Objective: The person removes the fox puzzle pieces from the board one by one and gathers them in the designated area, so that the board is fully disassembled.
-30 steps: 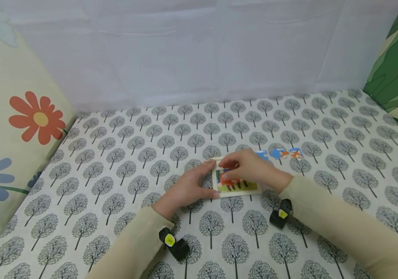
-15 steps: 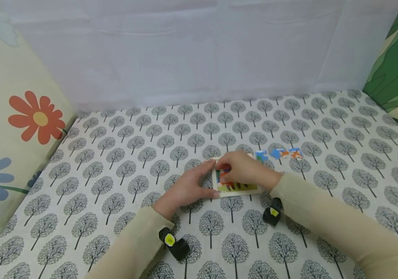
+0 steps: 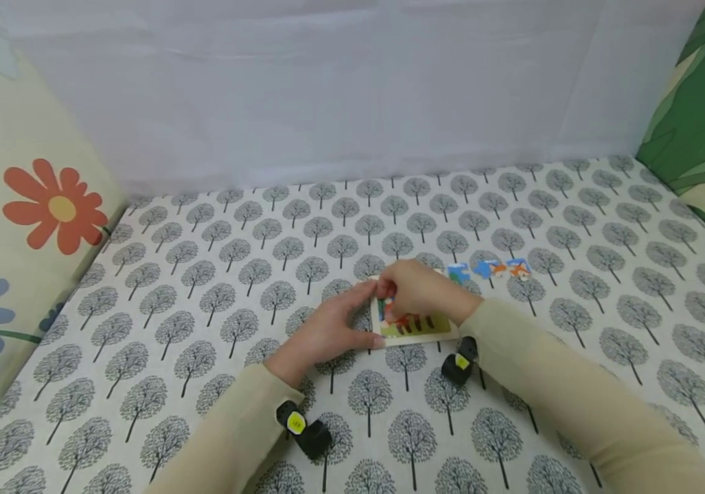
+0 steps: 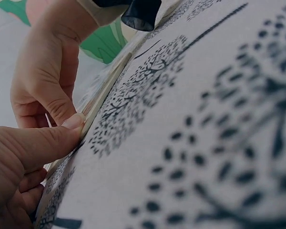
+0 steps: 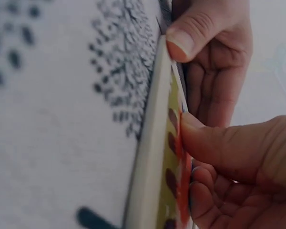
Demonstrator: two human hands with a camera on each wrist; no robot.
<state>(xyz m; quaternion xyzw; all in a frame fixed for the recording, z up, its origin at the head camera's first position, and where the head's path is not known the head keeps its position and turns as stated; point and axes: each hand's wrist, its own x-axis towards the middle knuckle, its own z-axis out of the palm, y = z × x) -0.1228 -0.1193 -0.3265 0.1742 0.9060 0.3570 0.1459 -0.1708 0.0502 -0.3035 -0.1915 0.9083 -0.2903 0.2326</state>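
Observation:
A small puzzle board (image 3: 419, 339) with a pale frame and a picture in orange, green and blue lies flat on the cloth. My left hand (image 3: 327, 331) holds its left side, thumb at the near corner and fingers at the far one. Over the board's left part, my right hand (image 3: 420, 291) has curled fingers and pinches a thin puzzle piece, mostly hidden; a pale edge of the piece (image 5: 179, 85) shows in the right wrist view. There, the right thumb (image 5: 219, 143) touches the picture close to the left thumb (image 5: 183, 43).
Beyond the board, to the right, lie several loose puzzle pieces: a blue and green piece (image 3: 458, 273) and blue, orange and white pieces (image 3: 518, 268). The tablecloth (image 3: 204, 384) has a tree print. A white sheet (image 3: 352, 96) hangs at the back.
My right hand has moved left and its fingers have drawn in over the board's left part, baring the blue and green loose piece. The left hand keeps its hold; the head view has shifted slightly.

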